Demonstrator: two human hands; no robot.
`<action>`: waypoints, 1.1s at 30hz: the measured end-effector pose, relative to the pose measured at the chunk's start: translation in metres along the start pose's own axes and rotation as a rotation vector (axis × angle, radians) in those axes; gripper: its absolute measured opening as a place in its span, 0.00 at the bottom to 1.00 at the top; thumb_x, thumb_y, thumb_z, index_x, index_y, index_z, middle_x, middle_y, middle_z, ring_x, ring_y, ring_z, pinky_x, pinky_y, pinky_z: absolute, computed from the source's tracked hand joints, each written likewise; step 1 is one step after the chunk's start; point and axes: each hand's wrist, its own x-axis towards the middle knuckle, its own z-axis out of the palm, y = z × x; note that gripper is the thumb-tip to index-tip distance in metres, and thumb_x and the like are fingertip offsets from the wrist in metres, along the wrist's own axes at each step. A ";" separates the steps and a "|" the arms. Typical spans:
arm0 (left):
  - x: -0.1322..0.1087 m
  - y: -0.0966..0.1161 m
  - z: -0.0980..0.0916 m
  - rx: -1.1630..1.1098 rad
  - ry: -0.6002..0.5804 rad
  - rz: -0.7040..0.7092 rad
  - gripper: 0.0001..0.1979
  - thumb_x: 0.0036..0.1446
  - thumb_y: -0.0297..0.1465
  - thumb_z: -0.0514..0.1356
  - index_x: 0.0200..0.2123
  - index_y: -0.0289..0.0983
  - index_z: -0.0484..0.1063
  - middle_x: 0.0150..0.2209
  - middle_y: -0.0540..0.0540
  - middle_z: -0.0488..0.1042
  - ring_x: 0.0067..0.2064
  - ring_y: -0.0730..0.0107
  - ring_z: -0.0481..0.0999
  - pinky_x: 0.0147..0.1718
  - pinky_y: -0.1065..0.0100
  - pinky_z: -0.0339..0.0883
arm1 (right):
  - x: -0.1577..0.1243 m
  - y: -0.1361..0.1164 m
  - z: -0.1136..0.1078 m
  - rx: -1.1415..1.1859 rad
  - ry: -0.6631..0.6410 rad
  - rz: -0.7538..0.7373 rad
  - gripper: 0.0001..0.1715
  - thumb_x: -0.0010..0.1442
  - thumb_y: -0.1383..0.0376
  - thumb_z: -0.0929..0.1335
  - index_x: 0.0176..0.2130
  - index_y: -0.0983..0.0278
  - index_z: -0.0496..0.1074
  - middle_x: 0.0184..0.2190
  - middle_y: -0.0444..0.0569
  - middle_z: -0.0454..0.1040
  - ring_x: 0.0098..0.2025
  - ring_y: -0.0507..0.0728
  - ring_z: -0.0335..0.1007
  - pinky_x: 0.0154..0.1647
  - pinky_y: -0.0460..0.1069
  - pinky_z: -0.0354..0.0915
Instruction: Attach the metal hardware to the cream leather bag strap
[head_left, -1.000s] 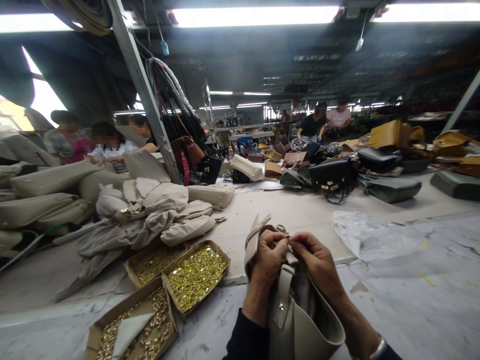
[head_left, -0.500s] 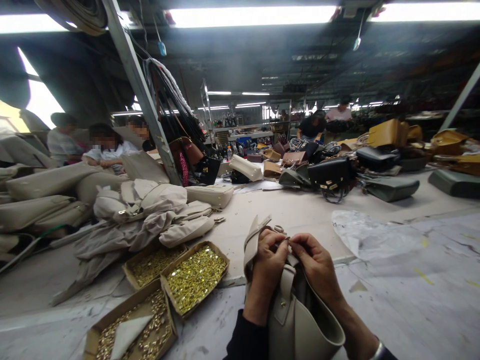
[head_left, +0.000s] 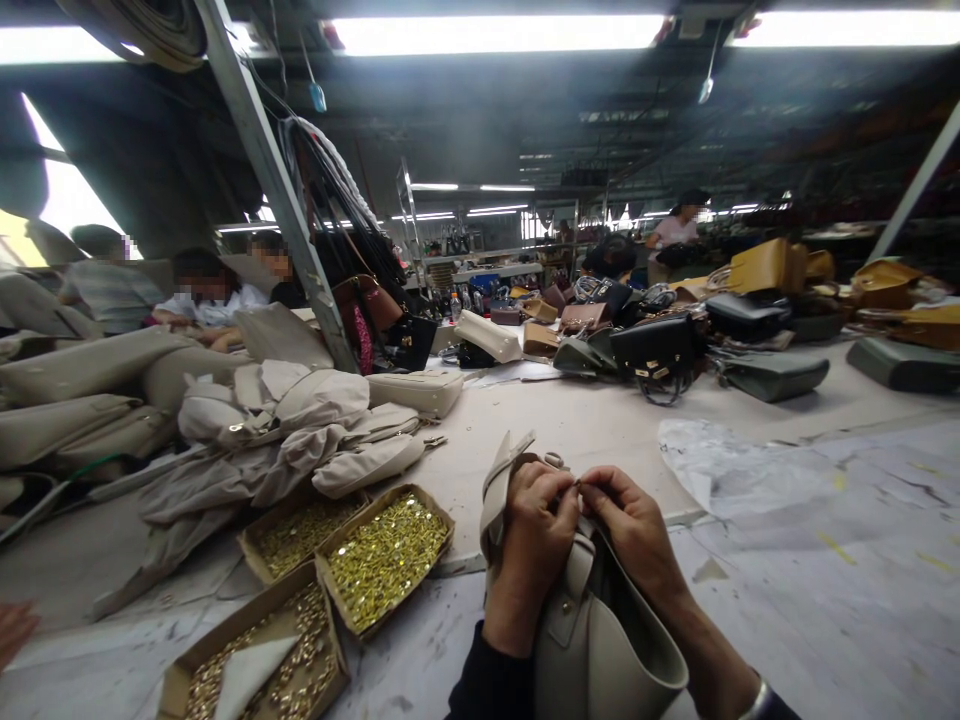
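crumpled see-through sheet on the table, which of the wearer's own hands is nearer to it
Right. The right hand, at the beige bag, is just left of the sheet; the left hand is farther left, beyond the right one.

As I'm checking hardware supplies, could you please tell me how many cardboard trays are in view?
3: a front tray, a right tray and a back tray, all left of the left hand; more may be hidden.

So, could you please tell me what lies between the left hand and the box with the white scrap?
In the head view, the box of bright yellow pieces lies there, then a strip of table nearer the left hand.
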 end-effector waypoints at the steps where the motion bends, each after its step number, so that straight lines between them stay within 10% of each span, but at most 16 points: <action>1: 0.000 0.002 0.000 0.009 -0.009 0.013 0.08 0.60 0.21 0.61 0.37 0.37 0.79 0.37 0.44 0.75 0.43 0.61 0.75 0.44 0.64 0.69 | 0.000 0.001 -0.001 0.010 -0.007 0.003 0.24 0.54 0.47 0.80 0.36 0.62 0.76 0.29 0.45 0.73 0.32 0.56 0.66 0.34 0.48 0.64; 9: -0.001 0.002 0.000 -0.098 -0.036 0.026 0.10 0.62 0.22 0.61 0.41 0.37 0.81 0.39 0.44 0.75 0.44 0.63 0.75 0.45 0.65 0.70 | -0.002 -0.002 -0.002 0.054 -0.008 -0.040 0.24 0.57 0.50 0.80 0.45 0.60 0.76 0.35 0.45 0.76 0.36 0.55 0.70 0.39 0.47 0.67; 27: -0.001 0.002 -0.006 -0.260 0.025 -0.159 0.05 0.60 0.26 0.61 0.39 0.37 0.76 0.40 0.45 0.77 0.45 0.64 0.77 0.48 0.65 0.70 | 0.005 -0.042 0.006 -0.654 -0.081 -0.432 0.09 0.69 0.59 0.68 0.41 0.56 0.79 0.38 0.47 0.80 0.41 0.62 0.76 0.44 0.53 0.67; 33: 0.004 0.002 -0.016 -0.199 0.074 -0.132 0.03 0.59 0.28 0.64 0.37 0.37 0.78 0.45 0.42 0.76 0.52 0.59 0.75 0.54 0.61 0.67 | 0.016 -0.043 0.009 -0.499 -0.178 -0.302 0.07 0.64 0.60 0.71 0.37 0.58 0.81 0.34 0.46 0.79 0.38 0.60 0.74 0.41 0.51 0.66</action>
